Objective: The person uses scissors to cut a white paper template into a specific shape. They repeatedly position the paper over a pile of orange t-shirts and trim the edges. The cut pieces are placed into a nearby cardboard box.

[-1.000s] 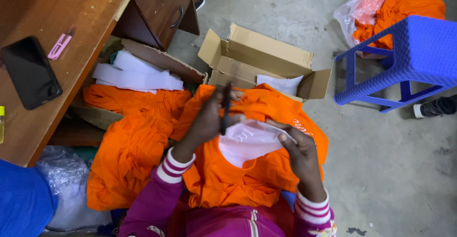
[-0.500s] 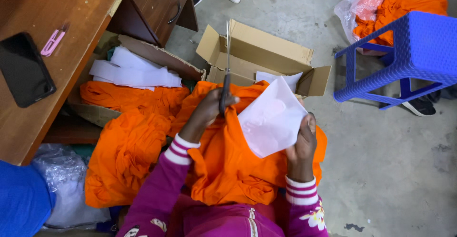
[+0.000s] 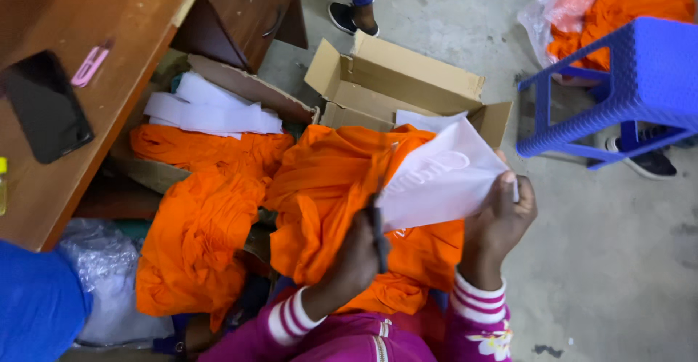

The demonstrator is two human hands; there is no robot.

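My right hand [image 3: 500, 220] pinches the right edge of a white sheet of backing paper [image 3: 436, 180], holding it up over an orange garment [image 3: 342, 209] that lies on my lap. My left hand [image 3: 360, 249] is closed around a dark pair of scissors [image 3: 376, 231], whose blades point up at the lower left edge of the sheet. Both my sleeves are magenta with striped cuffs.
An open cardboard box [image 3: 407, 86] stands just beyond the garment. More orange cloth [image 3: 196, 216] and white sheets [image 3: 211, 115] lie to the left. A wooden desk [image 3: 109, 78] holds a black phone [image 3: 45, 107]. A blue plastic stool [image 3: 640, 78] stands at right. Another person's feet [image 3: 349, 2] are at the top.
My left hand has lowered the scissors from upright above the garment down to the sheet's lower edge. My right hand has tilted the white sheet up and to the right.
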